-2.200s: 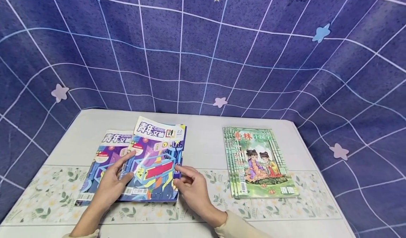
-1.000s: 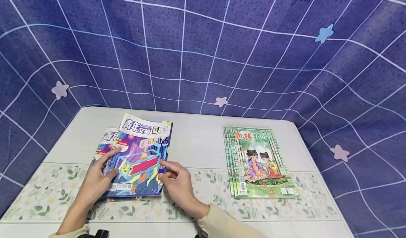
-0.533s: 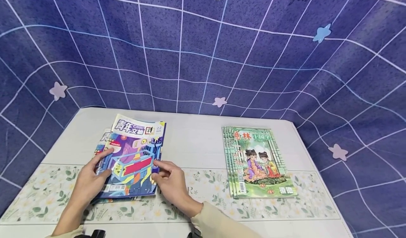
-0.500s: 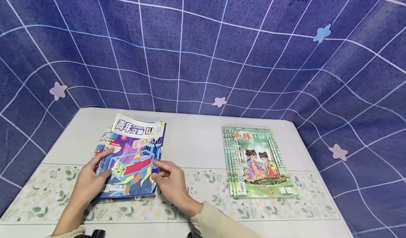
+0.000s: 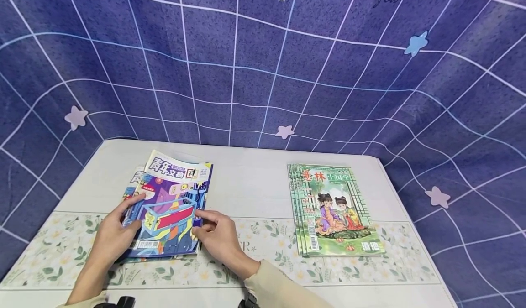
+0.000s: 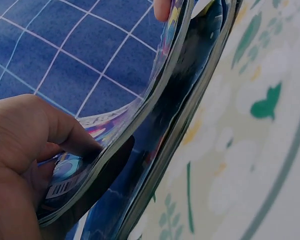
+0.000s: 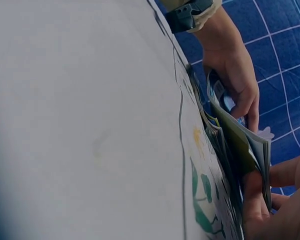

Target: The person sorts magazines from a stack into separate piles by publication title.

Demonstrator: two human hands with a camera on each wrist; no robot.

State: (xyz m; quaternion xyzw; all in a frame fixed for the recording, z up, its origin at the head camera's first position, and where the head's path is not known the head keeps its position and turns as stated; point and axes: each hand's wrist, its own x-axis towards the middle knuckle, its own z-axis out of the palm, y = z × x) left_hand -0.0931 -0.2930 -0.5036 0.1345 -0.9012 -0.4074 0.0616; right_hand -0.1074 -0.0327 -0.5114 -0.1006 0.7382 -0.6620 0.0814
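A magazine (image 5: 170, 219) with a purple and blue cover is held between both hands at the table's left side. My left hand (image 5: 113, 235) grips its left edge, and my right hand (image 5: 219, 235) pinches its right edge. Beneath it, mostly covered, lie similar magazines (image 5: 136, 177), their left side showing. From the left wrist view, a gap separates the curved upper magazine (image 6: 140, 117) from the lower magazines (image 6: 177, 137). In the right wrist view, the right thumb (image 7: 253, 192) lies under the held magazine (image 7: 235, 137), with fingers on the other side.
A stack of green magazines (image 5: 341, 207), slightly fanned at its left edge, lies on the right. The white table (image 5: 255, 180) has a floral band (image 5: 267, 239) across it. Behind hangs a blue gridded curtain (image 5: 263, 70) with stars.
Both hands have carried the magazine left, so that it covers more of the lower ones. Over the last half second its top edge has dropped slightly toward me. The green stack has stayed put.
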